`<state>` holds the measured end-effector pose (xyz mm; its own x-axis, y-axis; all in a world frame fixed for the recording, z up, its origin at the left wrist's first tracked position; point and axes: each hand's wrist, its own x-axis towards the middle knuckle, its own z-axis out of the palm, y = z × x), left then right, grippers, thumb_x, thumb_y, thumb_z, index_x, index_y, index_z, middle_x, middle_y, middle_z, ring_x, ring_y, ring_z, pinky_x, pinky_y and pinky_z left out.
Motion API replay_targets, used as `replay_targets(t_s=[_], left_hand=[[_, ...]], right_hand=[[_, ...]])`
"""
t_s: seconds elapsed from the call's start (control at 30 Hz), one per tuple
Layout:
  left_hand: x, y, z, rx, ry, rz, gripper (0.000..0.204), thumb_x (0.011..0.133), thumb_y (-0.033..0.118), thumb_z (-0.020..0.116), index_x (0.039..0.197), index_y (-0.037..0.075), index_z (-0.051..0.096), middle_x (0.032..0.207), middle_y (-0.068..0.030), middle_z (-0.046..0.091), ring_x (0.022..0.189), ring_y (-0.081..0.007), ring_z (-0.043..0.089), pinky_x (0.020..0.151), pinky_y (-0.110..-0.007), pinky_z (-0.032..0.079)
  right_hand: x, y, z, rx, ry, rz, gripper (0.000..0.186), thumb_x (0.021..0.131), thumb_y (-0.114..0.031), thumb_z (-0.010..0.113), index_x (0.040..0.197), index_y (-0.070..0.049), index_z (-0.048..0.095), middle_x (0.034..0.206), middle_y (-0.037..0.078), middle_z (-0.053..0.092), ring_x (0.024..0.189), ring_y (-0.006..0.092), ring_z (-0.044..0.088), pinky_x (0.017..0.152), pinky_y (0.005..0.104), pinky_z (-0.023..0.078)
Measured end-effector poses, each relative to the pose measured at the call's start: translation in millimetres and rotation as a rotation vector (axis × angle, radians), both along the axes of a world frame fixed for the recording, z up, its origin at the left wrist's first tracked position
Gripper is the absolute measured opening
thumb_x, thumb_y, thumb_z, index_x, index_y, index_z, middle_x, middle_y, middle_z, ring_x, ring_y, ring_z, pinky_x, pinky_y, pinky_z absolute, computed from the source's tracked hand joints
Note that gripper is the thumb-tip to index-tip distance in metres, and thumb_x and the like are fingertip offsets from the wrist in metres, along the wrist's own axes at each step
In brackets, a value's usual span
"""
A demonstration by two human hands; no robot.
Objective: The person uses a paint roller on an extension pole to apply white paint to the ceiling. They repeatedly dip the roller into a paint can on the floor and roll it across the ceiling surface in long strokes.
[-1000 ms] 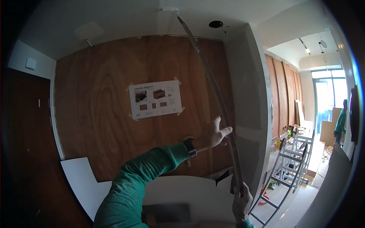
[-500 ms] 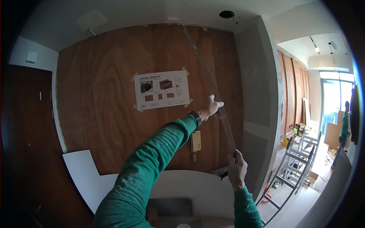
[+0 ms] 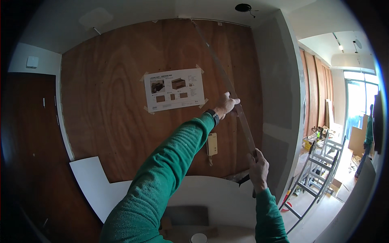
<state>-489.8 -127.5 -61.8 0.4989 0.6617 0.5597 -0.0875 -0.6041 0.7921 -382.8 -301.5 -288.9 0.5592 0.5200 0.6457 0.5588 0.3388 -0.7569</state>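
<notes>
A long, narrow, flat metal straightedge (image 3: 221, 71) leans at a slant across a brown plywood wall panel (image 3: 117, 97). Its upper end reaches the panel's top edge near the ceiling. My left hand (image 3: 227, 105), with a dark watch at the wrist, is closed around it about midway. Lower down, my right hand (image 3: 259, 168) grips the same straightedge near its bottom end. Left of my left hand, a printed sheet with pictures (image 3: 175, 90) is taped to the panel. A cream wall intercom handset (image 3: 212, 144) hangs below that hand.
White sheet material (image 3: 88, 170) spans the panel's lower part. A dark brown door (image 3: 30, 141) stands at left, a grey wall (image 3: 279, 101) at right. Beyond it are a metal stepladder (image 3: 318, 168), clutter and a partly visible person in green (image 3: 368, 129). A ceiling hole (image 3: 244, 7) has loose wires.
The whole view has shifted slightly, so the scene sits higher and a little to the right. Both hands still grip the straightedge, which keeps nearly the same slant.
</notes>
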Motion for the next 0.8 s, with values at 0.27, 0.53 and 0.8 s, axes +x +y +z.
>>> replay_targets(t_s=[0.27, 0.53, 0.8], left_hand=[[-38, -68, -32, 0.045, -0.041, 0.005, 0.039, 0.099, 0.015, 0.061, 0.128, -0.008, 0.048, 0.096, -0.0158, 0.070, 0.072, -0.0274, 0.075, 0.059, -0.037, 0.066], [-90, -27, 9, 0.063, -0.058, -0.022, 0.034, 0.103, 0.019, 0.055, 0.120, -0.010, 0.050, 0.100, -0.0197, 0.068, 0.077, -0.0315, 0.076, 0.060, -0.041, 0.067], [-121, 24, 27, 0.043, -0.036, 0.004, 0.035, 0.103, 0.020, 0.056, 0.117, -0.011, 0.050, 0.105, -0.0213, 0.067, 0.078, -0.0327, 0.076, 0.060, -0.040, 0.068]], right_hand=[[-26, -64, -44, -0.044, 0.148, 0.226, 0.037, 0.092, -0.007, 0.067, 0.129, 0.000, 0.065, 0.094, 0.016, 0.072, 0.080, 0.0225, 0.068, 0.075, 0.0349, 0.054], [-84, -44, -25, 0.022, 0.053, 0.233, 0.040, 0.094, -0.010, 0.066, 0.133, -0.001, 0.062, 0.089, 0.012, 0.069, 0.076, 0.0183, 0.064, 0.073, 0.0331, 0.053], [-116, 5, -5, -0.015, 0.043, 0.192, 0.042, 0.094, -0.013, 0.067, 0.134, -0.002, 0.062, 0.086, 0.010, 0.068, 0.074, 0.0163, 0.062, 0.072, 0.0331, 0.052]])
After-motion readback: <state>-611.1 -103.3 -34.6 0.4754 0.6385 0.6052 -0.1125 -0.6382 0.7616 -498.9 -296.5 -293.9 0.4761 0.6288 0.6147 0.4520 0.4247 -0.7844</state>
